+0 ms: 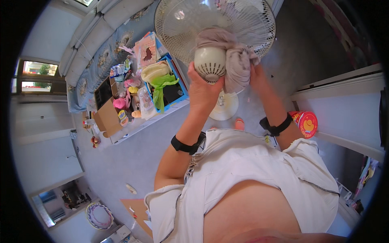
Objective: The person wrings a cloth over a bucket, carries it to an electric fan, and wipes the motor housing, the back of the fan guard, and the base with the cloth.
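A pedestal fan with a round wire grille stands before me, its pale motor housing facing me and its round base on the floor. A mauve-grey cloth is draped over the top of the housing and hangs bunched down its right side. My left hand grips the housing from below and the left, fingers curled around it. At the cloth's right edge is my right hand, slightly blurred, with its fingertips partly hidden by the fabric; whether it pinches the cloth does not show.
Left of the fan, a low table bears a blue box, an open cardboard box, toys and bags. Behind it runs a sofa with a blue cover. A red round tub is by my right forearm. Hoops lean at lower left.
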A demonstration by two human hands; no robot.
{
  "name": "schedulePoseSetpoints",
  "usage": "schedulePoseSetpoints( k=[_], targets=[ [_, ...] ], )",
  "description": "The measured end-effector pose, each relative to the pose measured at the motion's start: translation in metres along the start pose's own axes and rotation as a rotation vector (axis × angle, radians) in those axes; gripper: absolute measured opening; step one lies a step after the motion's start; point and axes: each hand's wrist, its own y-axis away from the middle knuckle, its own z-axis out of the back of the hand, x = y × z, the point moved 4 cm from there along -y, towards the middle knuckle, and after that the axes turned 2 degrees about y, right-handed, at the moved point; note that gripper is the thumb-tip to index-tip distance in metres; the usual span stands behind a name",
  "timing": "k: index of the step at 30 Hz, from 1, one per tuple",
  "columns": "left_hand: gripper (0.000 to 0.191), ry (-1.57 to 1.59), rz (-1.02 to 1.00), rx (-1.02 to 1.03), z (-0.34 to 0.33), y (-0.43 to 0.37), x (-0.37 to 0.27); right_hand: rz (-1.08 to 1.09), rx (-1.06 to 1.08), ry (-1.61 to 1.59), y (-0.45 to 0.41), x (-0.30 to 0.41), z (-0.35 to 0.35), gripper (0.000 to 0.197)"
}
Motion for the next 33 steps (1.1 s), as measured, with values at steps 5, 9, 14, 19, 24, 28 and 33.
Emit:
schedulePoseSetpoints(
  k=[5, 9, 14, 19, 24, 28, 33],
  targets=[
    [0.082, -0.028, -0.051, -0.033, 0.003, 0.002, -0.004, -0.626, 0.273, -0.416, 0.044, -0.074, 0.002, 0.034],
    [0.086, 0.018, 0.014, -0.017, 0.009, 0.011, -0.005, -0.472, 0.287, -0.758, 0.029, -0.062, 0.038, 0.036],
    [0.088, 0.049, 0.084, 0.074, 0.016, 0.011, 0.009, -0.478, 0.155, -0.844, 0.015, -0.077, 0.097, 0.038],
    [0.087, -0.388, -0.301, -0.095, 0.027, -0.014, -0.050, -0.226, 0.055, -0.739, -0.005, -0.026, 0.135, 0.038],
    [0.085, -0.490, -0.142, 0.014, 0.009, -0.031, -0.044, -0.018, -0.047, -0.370, -0.038, 0.018, 0.167, 0.032],
    [0.080, -0.481, -0.164, 0.019, 0.003, -0.028, -0.046, 0.094, -0.121, -0.159, -0.072, 0.045, 0.159, 0.033],
    [0.074, -0.530, -0.187, 0.041, -0.001, -0.029, -0.051, 0.466, -0.267, 0.380, -0.116, 0.072, 0.095, 0.052]
  ],
)
